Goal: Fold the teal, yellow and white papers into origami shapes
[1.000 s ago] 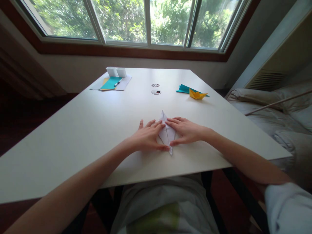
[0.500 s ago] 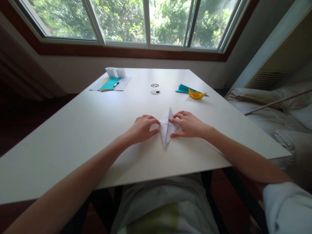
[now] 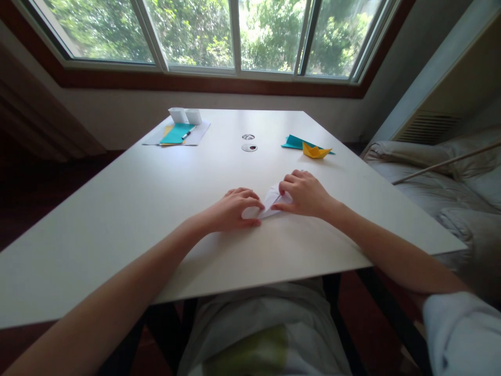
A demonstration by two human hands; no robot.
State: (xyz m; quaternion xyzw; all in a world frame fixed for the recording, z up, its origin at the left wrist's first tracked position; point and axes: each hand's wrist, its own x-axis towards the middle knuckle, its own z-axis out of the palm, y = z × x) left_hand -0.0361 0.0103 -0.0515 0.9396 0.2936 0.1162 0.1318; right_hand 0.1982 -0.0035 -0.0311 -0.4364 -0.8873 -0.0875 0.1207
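White table (image 3: 156,209) w/ both hands mid-table. Left hand (image 3: 230,210) fingers curled, pressing folded white paper (image 3: 269,201) flat; right hand (image 3: 305,194) fingers pinch its far flap. Yellow paper boat (image 3: 315,151) well apart, on teal sheet (image 3: 294,142).

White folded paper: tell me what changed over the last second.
The white folded paper turned from lengthwise to slanting sideways, now mostly covered. The left hand and right hand curled from flat to pinching it. The yellow paper boat and teal sheet stayed put.
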